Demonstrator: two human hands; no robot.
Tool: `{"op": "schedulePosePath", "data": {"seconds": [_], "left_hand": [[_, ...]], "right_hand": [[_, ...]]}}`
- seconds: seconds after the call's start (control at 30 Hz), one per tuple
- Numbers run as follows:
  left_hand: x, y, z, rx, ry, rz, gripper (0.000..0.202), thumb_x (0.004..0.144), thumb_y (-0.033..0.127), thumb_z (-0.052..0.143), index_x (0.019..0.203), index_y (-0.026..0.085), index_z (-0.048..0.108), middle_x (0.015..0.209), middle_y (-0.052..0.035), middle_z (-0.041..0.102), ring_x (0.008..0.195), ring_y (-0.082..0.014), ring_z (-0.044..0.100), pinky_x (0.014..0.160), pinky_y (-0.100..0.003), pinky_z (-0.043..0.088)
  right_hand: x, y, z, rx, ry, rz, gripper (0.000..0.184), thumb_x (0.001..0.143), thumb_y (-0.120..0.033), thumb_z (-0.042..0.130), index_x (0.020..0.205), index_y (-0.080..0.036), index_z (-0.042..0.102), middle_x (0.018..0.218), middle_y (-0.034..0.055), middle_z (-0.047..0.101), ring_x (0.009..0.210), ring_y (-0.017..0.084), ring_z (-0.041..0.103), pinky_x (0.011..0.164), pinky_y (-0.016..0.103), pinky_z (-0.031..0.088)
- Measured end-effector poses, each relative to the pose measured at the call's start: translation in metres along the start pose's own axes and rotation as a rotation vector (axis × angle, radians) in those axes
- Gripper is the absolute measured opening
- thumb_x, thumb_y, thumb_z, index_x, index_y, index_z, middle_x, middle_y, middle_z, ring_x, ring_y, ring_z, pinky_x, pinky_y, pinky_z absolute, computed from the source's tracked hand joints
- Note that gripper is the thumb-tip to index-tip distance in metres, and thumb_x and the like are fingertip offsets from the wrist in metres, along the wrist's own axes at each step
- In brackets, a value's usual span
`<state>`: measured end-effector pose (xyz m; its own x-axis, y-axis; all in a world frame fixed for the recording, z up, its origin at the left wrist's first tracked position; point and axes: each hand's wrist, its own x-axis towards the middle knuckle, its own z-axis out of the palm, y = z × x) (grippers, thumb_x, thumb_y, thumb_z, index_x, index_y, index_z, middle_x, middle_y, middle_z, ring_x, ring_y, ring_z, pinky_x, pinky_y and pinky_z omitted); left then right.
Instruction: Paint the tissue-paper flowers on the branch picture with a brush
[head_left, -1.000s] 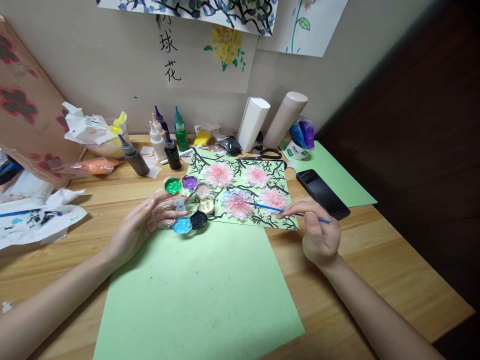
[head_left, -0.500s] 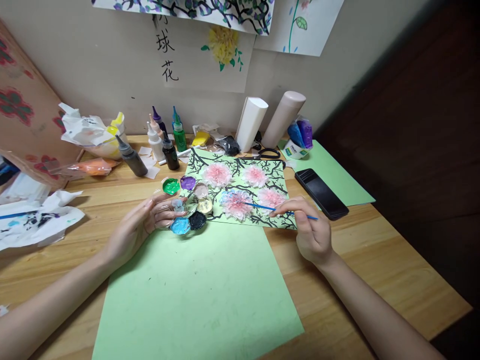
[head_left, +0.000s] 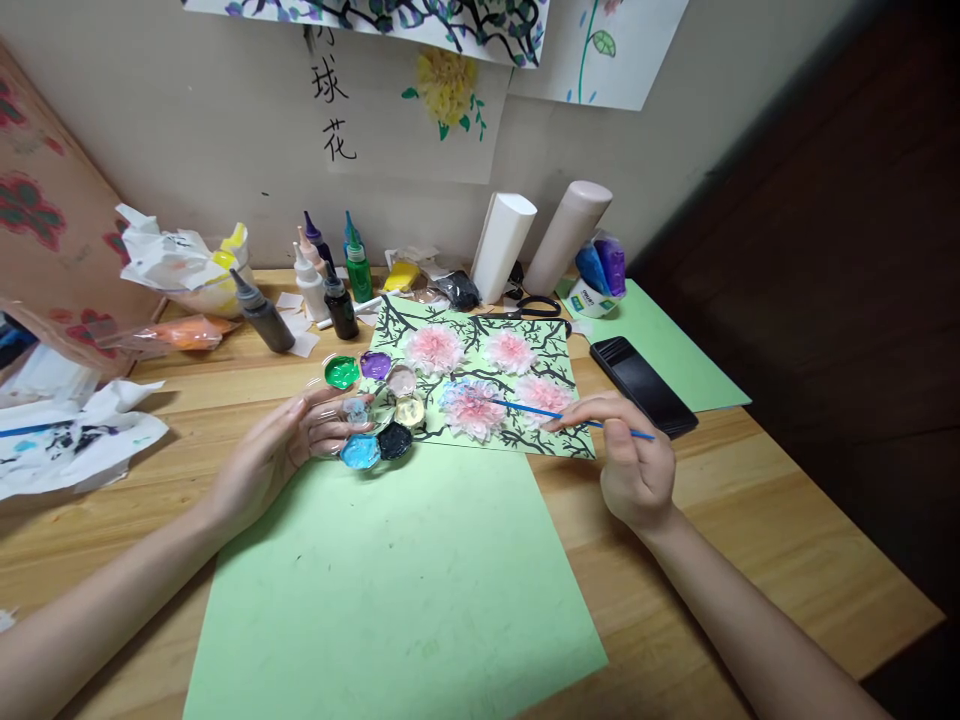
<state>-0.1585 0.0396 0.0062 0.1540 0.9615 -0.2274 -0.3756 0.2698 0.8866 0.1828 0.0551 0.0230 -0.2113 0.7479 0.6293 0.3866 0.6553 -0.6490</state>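
Note:
My right hand [head_left: 639,458] is closed around a thin blue paintbrush [head_left: 536,410], its tip at the lower left flower [head_left: 474,412]. That tissue-like flower is pink with blue touches on its upper left petals. It is one of several on a light green sheet painted with black branches [head_left: 517,438]. My left hand [head_left: 304,430] holds up a clear paint palette [head_left: 384,412] at the sheet's left edge, its fingers partly behind the plastic. The palette's round wells hold green, purple, pale pink, cream, black and light blue paint.
A larger green sheet [head_left: 390,590] lies in front. Paint bottles [head_left: 358,272] stand along the wall, with a white container [head_left: 504,250] and scissors [head_left: 541,307] beyond the painting. A black phone [head_left: 643,388] is at right; a stained tissue [head_left: 82,440] is at left.
My right hand has shifted slightly to the right, drawing the brush tip toward the right side of the lower left flower. The left hand and palette stay where they were.

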Motion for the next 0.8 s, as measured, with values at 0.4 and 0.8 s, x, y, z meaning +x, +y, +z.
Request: {"op": "schedulePosePath", "data": {"seconds": [0.4,0.8], "left_hand": [[-0.002,0.001,0.005,0.047,0.012,0.007,0.037,0.091,0.038,0.047,0.121,0.018,0.054,0.125,-0.0103,0.06,0.103,-0.0256,0.063,0.08,-0.031,0.051],[-0.001,-0.001,0.003,0.031,-0.02,0.026,0.036,0.091,0.038,0.046,0.12,0.019,0.055,0.122,-0.01,0.062,0.101,-0.0247,0.064,0.08,-0.031,0.051]], "right_hand": [[-0.015,-0.037,0.032,0.223,-0.592,-0.142,0.029,0.095,-0.023,0.034,0.12,-0.021,0.049,0.114,0.0095,0.062,0.113,0.017,0.053,0.095,0.032,0.045],[-0.014,-0.036,0.032,0.216,-0.563,-0.119,0.031,0.096,-0.027,0.032,0.119,-0.021,0.051,0.112,0.0098,0.064,0.108,0.018,0.055,0.09,0.034,0.047]]}}
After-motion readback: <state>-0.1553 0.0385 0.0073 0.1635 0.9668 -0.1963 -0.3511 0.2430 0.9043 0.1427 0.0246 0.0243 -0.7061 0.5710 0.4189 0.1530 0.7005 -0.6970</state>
